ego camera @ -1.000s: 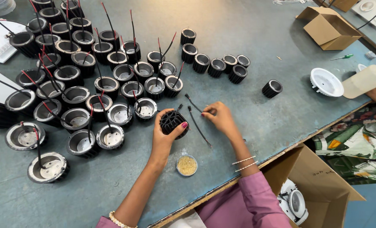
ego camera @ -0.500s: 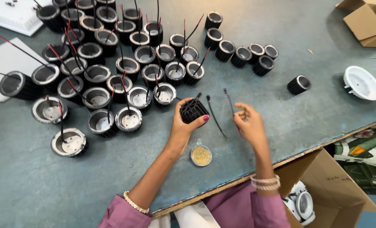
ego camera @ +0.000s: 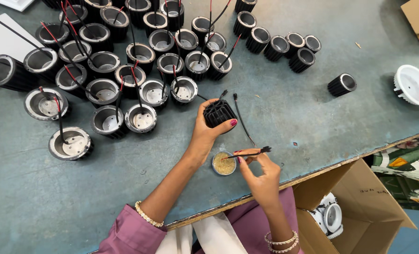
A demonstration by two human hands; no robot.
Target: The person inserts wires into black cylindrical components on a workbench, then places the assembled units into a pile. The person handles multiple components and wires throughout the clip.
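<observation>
My left hand (ego camera: 205,134) grips a black finned heat-sink housing (ego camera: 219,113) just above the grey-blue table (ego camera: 313,122). My right hand (ego camera: 259,174) pinches a thin red-and-black wire (ego camera: 247,154) with a small black connector at its end, the wire's other end over a small round cap of yellowish paste (ego camera: 224,163) that sits on the table between my hands. A loose black wire (ego camera: 242,117) lies on the table beside the housing.
Several round housings with red and black wires (ego camera: 124,61) crowd the table's left and back. A row of black housings (ego camera: 275,44) runs behind, one lying apart (ego camera: 341,84). A white round fixture (ego camera: 414,85) sits far right. An open cardboard box (ego camera: 355,207) stands below the table edge.
My right hand has drawn back toward me with a wire and brought its end down to the paste cap. My left hand keeps hold of the housing.
</observation>
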